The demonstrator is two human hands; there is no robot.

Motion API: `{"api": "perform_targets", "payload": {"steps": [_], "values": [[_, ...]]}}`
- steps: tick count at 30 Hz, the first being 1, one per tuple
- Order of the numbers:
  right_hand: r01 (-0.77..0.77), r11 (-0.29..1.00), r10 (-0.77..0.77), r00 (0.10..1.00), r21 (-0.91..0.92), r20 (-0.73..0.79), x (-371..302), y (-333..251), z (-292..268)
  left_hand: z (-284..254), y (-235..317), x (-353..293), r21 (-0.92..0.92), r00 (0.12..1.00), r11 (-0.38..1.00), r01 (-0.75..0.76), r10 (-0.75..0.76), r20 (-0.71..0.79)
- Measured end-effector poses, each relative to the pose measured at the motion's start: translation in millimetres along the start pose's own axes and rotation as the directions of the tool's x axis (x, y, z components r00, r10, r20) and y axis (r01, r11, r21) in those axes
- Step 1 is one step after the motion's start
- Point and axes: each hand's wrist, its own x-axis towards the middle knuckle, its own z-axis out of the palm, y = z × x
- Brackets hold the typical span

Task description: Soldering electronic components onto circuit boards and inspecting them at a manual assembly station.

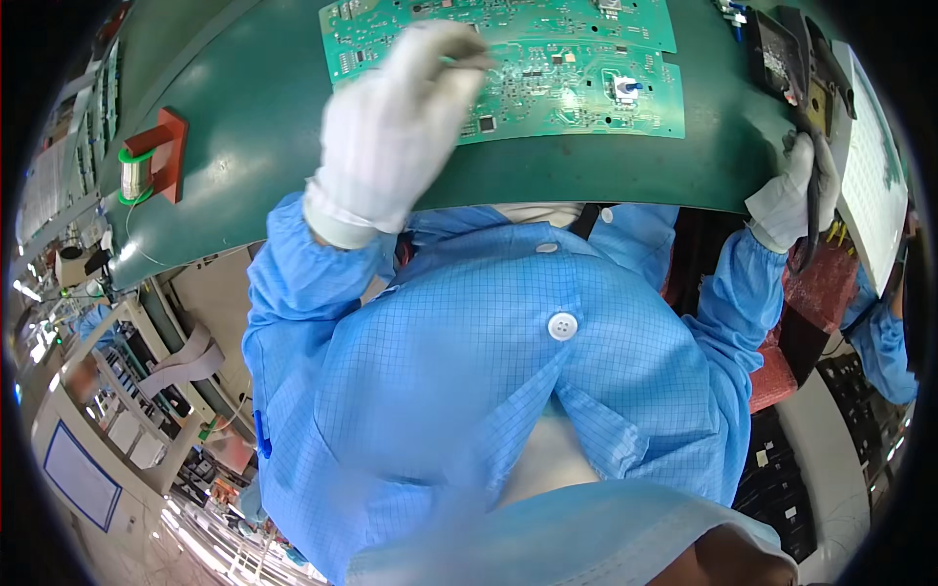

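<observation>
Two green circuit boards (567,112) lie side by side across the work surface in front of me. A white part with a blue shaft (626,89) stands on the nearer board. My left hand (396,132), in a white glove, is over the boards' left part. Its fingers are bent together and slightly blurred; whatever may be between them is too small to make out. At the far right edge of the surface, my gloved right hand (796,190) is closed around a black, curved, strap-like thing (813,210). Its exact kind does not show.
A green work surface (244,127) spans the top. On its left stands a reddish-brown holder (171,156) with a solder wire spool (136,176). Dark equipment (782,59) and a white panel (870,166) are at the right, above red wrapped material (816,283).
</observation>
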Motion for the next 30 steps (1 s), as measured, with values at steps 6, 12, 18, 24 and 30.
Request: {"api": "perform_targets", "payload": {"steps": [6,12,18,24,30], "values": [[0.265,0.901,-0.232,0.964,-0.345,0.134,18,-33,-1,-43,-63,24,0.482,0.917,0.806,-0.343,0.398,-0.013],[0.142,0.989,-0.141,0.989,0.035,-0.036,17,-80,24,-25,-103,50,-0.084,0.889,0.995,0.058,-0.090,-0.449],[0.087,0.972,-0.094,0.995,0.217,0.025,14,-90,36,-23,-109,42,-0.164,0.893,0.970,0.177,-0.228,-0.389],[-0.039,0.943,0.034,0.999,0.331,0.021,10,-86,40,-22,-121,45,0.235,0.944,0.957,0.168,-0.088,-0.317],[-0.105,0.977,0.095,0.994,0.183,0.063,9,-88,38,-27,-113,44,-0.022,0.917,0.966,0.257,-0.251,-0.310]]}}
